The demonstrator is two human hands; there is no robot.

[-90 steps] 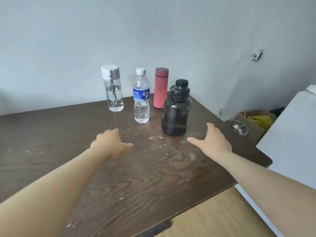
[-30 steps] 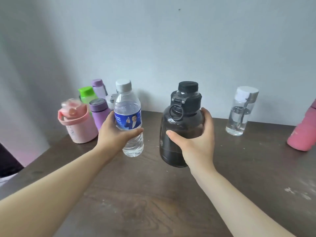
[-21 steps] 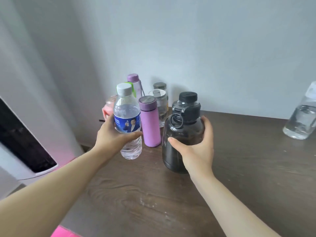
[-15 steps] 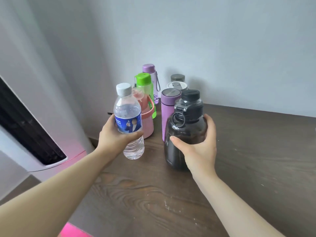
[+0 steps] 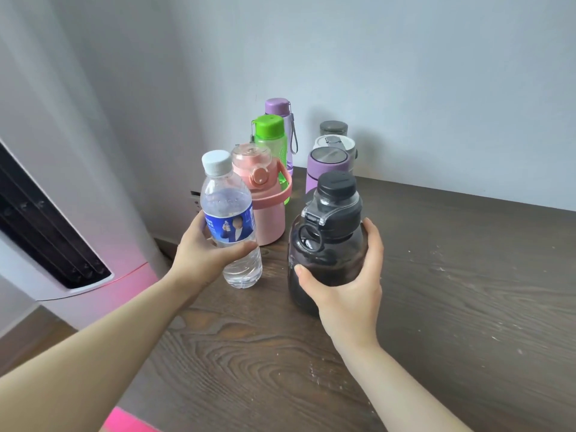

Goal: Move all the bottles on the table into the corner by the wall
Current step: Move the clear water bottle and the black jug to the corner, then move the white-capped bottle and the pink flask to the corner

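My left hand (image 5: 202,260) grips a clear water bottle (image 5: 229,222) with a blue label and white cap, held upright just over the table's left end. My right hand (image 5: 346,288) wraps around a dark smoky bottle (image 5: 327,241) with a black cap and carry ring; I cannot tell whether its base touches the wood. Behind them, in the corner by the wall, stands a cluster: a pink jug (image 5: 265,194), a green-capped bottle (image 5: 270,141), a purple-lidded bottle (image 5: 280,113), a purple flask (image 5: 325,165), a white-lidded cup (image 5: 335,143) and a grey-lidded one (image 5: 333,128).
The dark wooden table (image 5: 452,291) runs along the grey wall (image 5: 405,73) and ends at its left edge near the pink jug. A tall white appliance (image 5: 62,213) with a dark vent stands left of the table. A wall socket (image 5: 195,202) shows behind the water bottle.
Both hands took hold of the two bottles and carried them left along the table to the corner cluster. The clear flask and red flask have dropped out of view on the right.
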